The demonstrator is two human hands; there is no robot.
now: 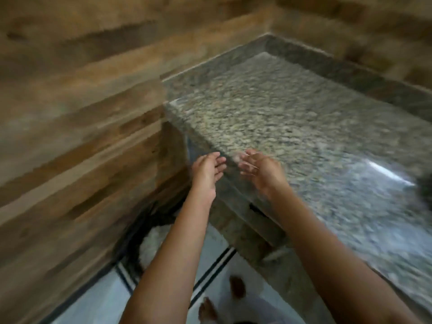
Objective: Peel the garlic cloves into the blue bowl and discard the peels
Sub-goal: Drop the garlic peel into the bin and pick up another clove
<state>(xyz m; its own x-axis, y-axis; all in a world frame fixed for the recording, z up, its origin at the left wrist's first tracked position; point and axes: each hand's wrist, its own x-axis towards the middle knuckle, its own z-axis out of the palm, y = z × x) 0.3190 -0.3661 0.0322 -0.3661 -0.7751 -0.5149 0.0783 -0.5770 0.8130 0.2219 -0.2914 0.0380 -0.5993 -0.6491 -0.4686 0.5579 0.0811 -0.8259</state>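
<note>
Neither the blue bowl nor any whole garlic clove shows in this blurred view, so how many cloves are peeled cannot be read here; judging from where the hands are, the work looks to be at the discarding end — peels being carried off or shaken away at the edge of the counter (292, 118). The left hand (207, 174) is held out past the counter's near corner, over the gap beside the wood-look wall (77, 118), its fingers (219, 161) straight and slightly spread, holding nothing that can be made out. The right hand (259, 171) is just beside it, over the counter's edge, its fingers loosely curled; among them there are pale, thin, papery scraps (242, 161) that look like garlic peel, whitish and half see-through, but the blur hides whether they are pinched or only clinging to the skin, so I cannot tell its grip. The speckled stone top near the hands shows no bowl and no cloves, only a bright glare toward the right. Below, on the tiled floor (98, 300), a dark round shape (131, 244) sits against the wall — possibly a bin, though it is too smeared to be sure. What remains, as a judgement: getting rid of these last scraps.
</note>
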